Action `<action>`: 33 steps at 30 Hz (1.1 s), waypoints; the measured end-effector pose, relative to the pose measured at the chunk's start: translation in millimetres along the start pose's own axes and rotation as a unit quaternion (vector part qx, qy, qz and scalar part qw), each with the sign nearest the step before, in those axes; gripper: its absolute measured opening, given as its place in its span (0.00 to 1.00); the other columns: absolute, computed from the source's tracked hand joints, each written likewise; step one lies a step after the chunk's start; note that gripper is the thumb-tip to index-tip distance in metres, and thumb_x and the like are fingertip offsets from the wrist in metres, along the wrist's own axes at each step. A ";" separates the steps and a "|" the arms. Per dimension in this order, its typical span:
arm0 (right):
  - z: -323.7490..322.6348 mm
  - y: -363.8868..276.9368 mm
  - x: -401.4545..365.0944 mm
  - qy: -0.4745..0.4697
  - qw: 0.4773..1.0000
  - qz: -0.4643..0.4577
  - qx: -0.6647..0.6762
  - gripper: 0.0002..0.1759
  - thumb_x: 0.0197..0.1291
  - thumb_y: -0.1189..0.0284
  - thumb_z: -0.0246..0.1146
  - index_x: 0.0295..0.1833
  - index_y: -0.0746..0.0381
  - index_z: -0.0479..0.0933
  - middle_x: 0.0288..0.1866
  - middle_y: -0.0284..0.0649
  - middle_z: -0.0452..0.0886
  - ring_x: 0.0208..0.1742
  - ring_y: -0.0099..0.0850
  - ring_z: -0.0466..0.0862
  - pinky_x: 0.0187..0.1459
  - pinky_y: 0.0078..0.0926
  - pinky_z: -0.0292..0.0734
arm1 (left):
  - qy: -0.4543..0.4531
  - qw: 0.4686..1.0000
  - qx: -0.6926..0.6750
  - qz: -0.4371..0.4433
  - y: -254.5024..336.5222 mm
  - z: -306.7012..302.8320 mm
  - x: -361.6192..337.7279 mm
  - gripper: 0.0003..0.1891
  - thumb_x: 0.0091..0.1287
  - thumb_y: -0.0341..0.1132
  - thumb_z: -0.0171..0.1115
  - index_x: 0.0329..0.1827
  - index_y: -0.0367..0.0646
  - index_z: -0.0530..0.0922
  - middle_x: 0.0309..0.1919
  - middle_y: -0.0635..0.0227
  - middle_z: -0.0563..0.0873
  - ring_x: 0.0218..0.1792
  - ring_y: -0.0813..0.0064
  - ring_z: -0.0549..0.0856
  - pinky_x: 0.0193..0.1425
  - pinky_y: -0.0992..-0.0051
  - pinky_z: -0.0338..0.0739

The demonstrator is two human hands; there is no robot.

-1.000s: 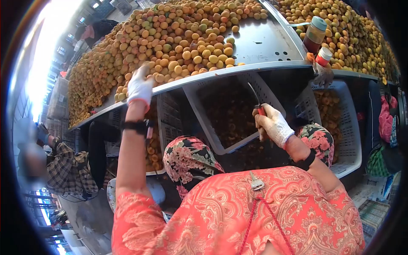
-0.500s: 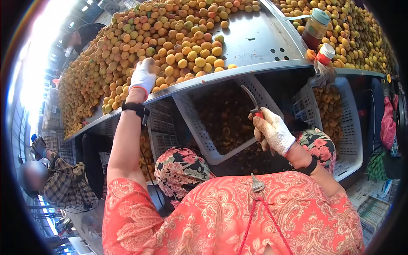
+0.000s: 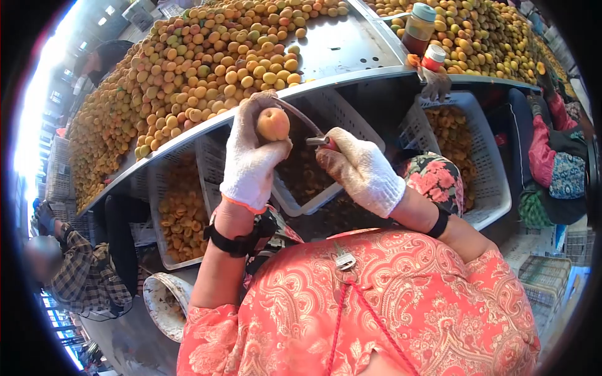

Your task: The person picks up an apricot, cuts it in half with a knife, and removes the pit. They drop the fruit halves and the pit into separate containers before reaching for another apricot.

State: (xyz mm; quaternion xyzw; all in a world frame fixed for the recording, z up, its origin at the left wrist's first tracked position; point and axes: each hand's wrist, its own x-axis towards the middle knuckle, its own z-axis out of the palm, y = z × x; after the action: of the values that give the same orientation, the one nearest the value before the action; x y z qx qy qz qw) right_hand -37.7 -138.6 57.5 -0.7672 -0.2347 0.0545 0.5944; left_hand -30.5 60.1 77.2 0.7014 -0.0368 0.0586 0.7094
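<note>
My left hand [image 3: 248, 156], in a white glove, has its fingers wrapped round a whole orange apricot [image 3: 273, 124] in front of the table edge. My gloved right hand [image 3: 364, 168] grips a curved knife [image 3: 303, 118] by its short red handle. Its thin hooked blade reaches left, with the tip right by the apricot and the left fingertips. Below both hands sits a pale plastic crate [image 3: 293, 202] with dark pieces inside. Beyond them, a heap of apricots [image 3: 207, 69] covers much of the metal table [image 3: 335, 47].
Crates of apricot halves stand to the left [image 3: 182, 219] and right [image 3: 451, 135] under the table. A lidded bottle [image 3: 419, 31] and a red-and-white container [image 3: 433, 57] stand by a metal divider. A white bucket [image 3: 166, 301] is at lower left. Other people sit at both sides.
My left hand has come back from the apricot heap with an apricot in it. My right hand has shifted left with the knife, whose blade now meets the left hand's area.
</note>
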 end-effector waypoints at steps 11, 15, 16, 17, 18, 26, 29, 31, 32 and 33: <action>-3.6 -21.1 -15.0 -0.003 0.997 0.007 -0.071 0.11 0.73 0.66 0.60 0.45 0.64 0.71 0.27 0.53 0.77 0.31 0.46 0.80 0.32 0.39 0.73 | -0.026 0.990 -0.134 -0.016 11.2 25.9 -23.6 0.24 0.63 0.25 0.63 0.65 0.37 0.72 0.49 0.68 0.81 0.42 0.81 0.80 0.43 0.82 0.75; -2.8 -18.8 -16.0 0.011 0.997 -0.002 -0.081 0.09 0.72 0.69 0.61 0.45 0.64 0.70 0.24 0.50 0.74 0.26 0.42 0.78 0.31 0.37 0.72 | -0.018 0.993 -0.110 -0.038 13.0 27.7 -24.6 0.23 0.64 0.25 0.63 0.63 0.37 0.73 0.47 0.68 0.81 0.41 0.80 0.80 0.42 0.82 0.75; -2.8 -17.9 -16.1 0.011 0.997 -0.002 -0.080 0.09 0.72 0.69 0.61 0.45 0.64 0.70 0.24 0.50 0.74 0.26 0.42 0.78 0.31 0.37 0.72 | -0.005 0.992 -0.121 -0.039 11.2 28.4 -24.0 0.22 0.62 0.24 0.65 0.61 0.37 0.75 0.45 0.68 0.82 0.39 0.81 0.81 0.39 0.81 0.76; -3.1 -16.5 -16.6 0.016 0.996 -0.013 -0.091 0.09 0.72 0.70 0.60 0.45 0.64 0.70 0.25 0.51 0.75 0.27 0.47 0.79 0.31 0.38 0.72 | 0.008 0.990 -0.132 -0.042 9.9 29.7 -23.7 0.22 0.60 0.22 0.66 0.59 0.37 0.76 0.43 0.68 0.83 0.37 0.81 0.82 0.37 0.81 0.77; -3.4 -15.1 -16.8 0.023 0.994 -0.023 -0.102 0.09 0.72 0.71 0.60 0.45 0.64 0.70 0.25 0.52 0.76 0.29 0.51 0.81 0.30 0.40 0.72 | 0.006 0.990 -0.132 -0.043 9.8 31.3 -23.6 0.22 0.60 0.22 0.66 0.59 0.37 0.76 0.43 0.68 0.83 0.37 0.81 0.82 0.37 0.81 0.77; 8.7 -2.9 -18.9 0.062 0.988 -0.046 -0.135 0.09 0.71 0.71 0.60 0.45 0.65 0.69 0.28 0.57 0.80 0.37 0.58 0.84 0.31 0.44 0.76 | 0.049 0.989 -0.133 -0.029 10.6 40.6 -24.4 0.21 0.63 0.24 0.67 0.60 0.36 0.76 0.44 0.67 0.83 0.37 0.78 0.82 0.40 0.79 0.75; 14.4 -0.2 -16.7 0.072 0.982 -0.040 -0.167 0.11 0.71 0.68 0.60 0.45 0.64 0.70 0.27 0.56 0.81 0.34 0.57 0.84 0.31 0.48 0.77 | 0.073 0.975 -0.212 0.003 2.1 52.0 -21.1 0.20 0.67 0.31 0.67 0.60 0.36 0.76 0.42 0.65 0.84 0.38 0.75 0.82 0.44 0.76 0.75; 18.2 5.0 -15.4 0.080 0.977 -0.036 -0.192 0.12 0.71 0.65 0.60 0.45 0.63 0.71 0.26 0.54 0.81 0.32 0.56 0.84 0.31 0.51 0.77 | 0.057 0.964 -0.260 -0.010 -10.7 46.6 -15.3 0.17 0.69 0.34 0.67 0.57 0.37 0.77 0.40 0.65 0.85 0.39 0.75 0.83 0.44 0.74 0.77; 20.5 7.9 -14.1 0.084 0.972 -0.036 -0.217 0.12 0.71 0.65 0.60 0.45 0.63 0.71 0.25 0.54 0.81 0.30 0.55 0.84 0.29 0.51 0.77 | 0.042 0.950 -0.308 -0.022 -18.0 44.4 -12.0 0.15 0.71 0.37 0.67 0.55 0.38 0.78 0.38 0.64 0.85 0.40 0.75 0.83 0.45 0.73 0.79; 22.7 11.7 -13.3 0.088 0.966 -0.036 -0.241 0.12 0.71 0.64 0.60 0.45 0.63 0.71 0.24 0.54 0.81 0.28 0.54 0.84 0.28 0.51 0.77 | 0.041 0.942 -0.327 -0.061 -24.6 44.4 -8.9 0.21 0.74 0.49 0.63 0.54 0.38 0.78 0.38 0.61 0.86 0.39 0.72 0.83 0.47 0.70 0.79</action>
State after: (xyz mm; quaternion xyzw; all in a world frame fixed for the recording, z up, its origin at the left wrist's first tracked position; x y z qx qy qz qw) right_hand -54.2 -126.3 37.4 -0.8807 -0.2154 -0.0927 0.4115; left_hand -34.6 15.2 52.2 0.4291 0.0177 0.0284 0.9026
